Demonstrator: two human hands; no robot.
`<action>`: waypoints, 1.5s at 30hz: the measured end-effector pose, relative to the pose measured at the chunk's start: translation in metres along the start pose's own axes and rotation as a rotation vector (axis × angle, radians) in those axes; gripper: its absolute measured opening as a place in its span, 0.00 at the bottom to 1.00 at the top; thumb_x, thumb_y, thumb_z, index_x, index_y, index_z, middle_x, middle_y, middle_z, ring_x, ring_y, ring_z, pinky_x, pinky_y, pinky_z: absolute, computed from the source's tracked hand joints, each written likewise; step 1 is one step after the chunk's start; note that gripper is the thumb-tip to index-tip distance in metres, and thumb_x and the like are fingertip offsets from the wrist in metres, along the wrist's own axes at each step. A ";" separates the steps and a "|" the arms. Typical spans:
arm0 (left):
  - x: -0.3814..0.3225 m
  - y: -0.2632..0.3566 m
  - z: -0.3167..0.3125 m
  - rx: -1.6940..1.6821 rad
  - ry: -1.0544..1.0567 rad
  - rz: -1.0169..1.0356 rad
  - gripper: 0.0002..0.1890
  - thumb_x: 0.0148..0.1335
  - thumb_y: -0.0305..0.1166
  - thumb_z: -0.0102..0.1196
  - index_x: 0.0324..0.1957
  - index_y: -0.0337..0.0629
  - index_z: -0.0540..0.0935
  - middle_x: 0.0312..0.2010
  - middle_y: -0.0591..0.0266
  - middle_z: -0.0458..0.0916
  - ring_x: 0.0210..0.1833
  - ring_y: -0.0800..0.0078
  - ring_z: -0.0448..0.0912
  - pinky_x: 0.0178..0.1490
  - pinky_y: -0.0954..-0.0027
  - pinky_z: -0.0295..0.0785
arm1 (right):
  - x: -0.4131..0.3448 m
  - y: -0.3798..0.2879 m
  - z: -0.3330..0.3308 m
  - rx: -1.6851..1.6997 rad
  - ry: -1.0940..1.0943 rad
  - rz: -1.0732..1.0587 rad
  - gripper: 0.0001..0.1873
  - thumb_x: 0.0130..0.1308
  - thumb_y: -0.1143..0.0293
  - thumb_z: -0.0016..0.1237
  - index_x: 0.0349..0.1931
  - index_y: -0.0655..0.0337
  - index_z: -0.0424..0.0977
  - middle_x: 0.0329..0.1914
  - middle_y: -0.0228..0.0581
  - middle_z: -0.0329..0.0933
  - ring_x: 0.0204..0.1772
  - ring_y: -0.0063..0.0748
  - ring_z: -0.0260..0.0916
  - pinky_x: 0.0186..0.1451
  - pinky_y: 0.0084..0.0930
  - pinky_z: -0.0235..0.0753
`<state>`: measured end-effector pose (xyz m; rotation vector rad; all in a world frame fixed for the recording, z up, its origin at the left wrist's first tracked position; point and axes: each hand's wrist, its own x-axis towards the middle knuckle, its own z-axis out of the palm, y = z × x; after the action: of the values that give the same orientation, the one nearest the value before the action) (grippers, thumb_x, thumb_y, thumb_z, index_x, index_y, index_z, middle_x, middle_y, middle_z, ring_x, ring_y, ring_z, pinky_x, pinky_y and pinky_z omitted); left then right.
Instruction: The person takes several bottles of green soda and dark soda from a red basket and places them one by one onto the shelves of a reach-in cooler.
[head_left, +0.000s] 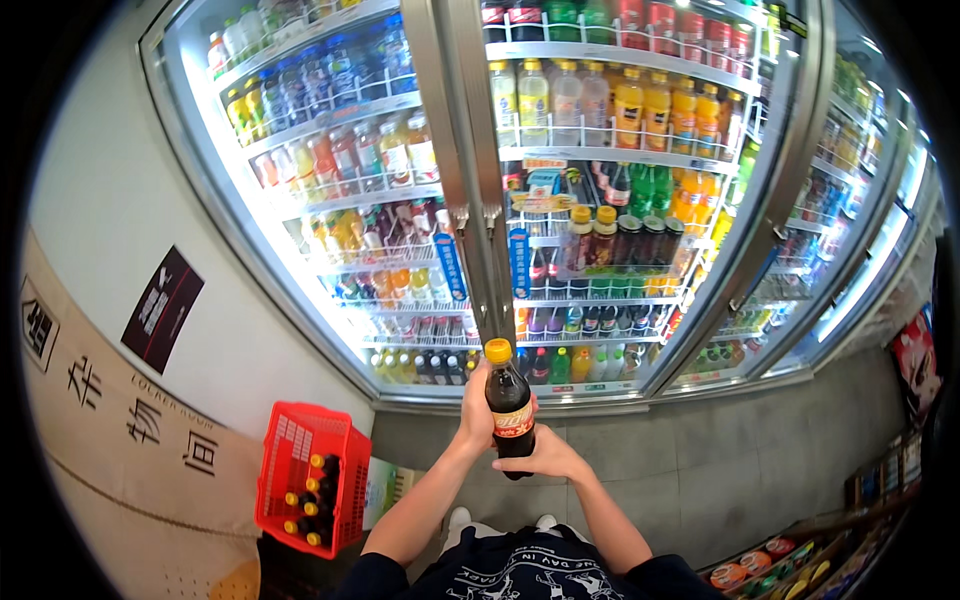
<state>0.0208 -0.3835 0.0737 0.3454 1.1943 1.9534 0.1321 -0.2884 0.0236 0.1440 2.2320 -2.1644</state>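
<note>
In front of my chest I hold a dark soda bottle (511, 409) with a yellow cap and a red and gold label. My left hand (474, 405) wraps its upper side, below the cap. Lower down, my right hand (551, 454) grips it near the base. The bottle leans slightly, cap pointing away from me. To my left a red plastic basket (352, 480) contains several dark bottles (311, 502) with the same kind of yellow cap.
Ahead stand glass-door drink coolers (465, 172) with steel frames and shelves of bottles and cans. A white wall (97, 150) and a tan printed curtain (112, 450) are on the left. Low shelves of packaged goods (787, 562) stand at lower right. Grey floor tiles (637, 465) lie between.
</note>
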 end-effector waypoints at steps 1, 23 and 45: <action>0.002 0.002 0.000 0.008 -0.050 -0.011 0.33 0.66 0.57 0.23 0.36 0.36 0.74 0.26 0.52 0.79 0.29 0.62 0.80 0.37 0.65 0.76 | 0.002 0.005 0.004 0.035 0.019 -0.004 0.26 0.47 0.59 0.66 0.43 0.65 0.73 0.35 0.36 0.77 0.38 0.25 0.73 0.44 0.24 0.73; 0.017 0.037 -0.137 0.164 -0.191 0.105 0.32 0.70 0.54 0.28 0.37 0.33 0.77 0.27 0.56 0.80 0.27 0.72 0.79 0.32 0.72 0.75 | 0.087 -0.020 0.102 -0.052 0.221 0.271 0.36 0.50 0.64 0.65 0.59 0.63 0.65 0.53 0.40 0.72 0.56 0.29 0.69 0.59 0.28 0.69; 0.099 0.070 -0.191 0.069 0.007 0.128 0.38 0.66 0.62 0.22 0.40 0.35 0.75 0.28 0.51 0.79 0.29 0.60 0.79 0.37 0.62 0.76 | 0.275 -0.030 -0.065 -0.230 0.941 -0.333 0.25 0.42 0.60 0.70 0.25 0.60 0.64 0.19 0.25 0.63 0.24 0.19 0.58 0.29 0.20 0.64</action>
<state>-0.1894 -0.4440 0.0176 0.4612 1.2741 2.0274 -0.1410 -0.2117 0.0317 1.0450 3.1466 -2.2369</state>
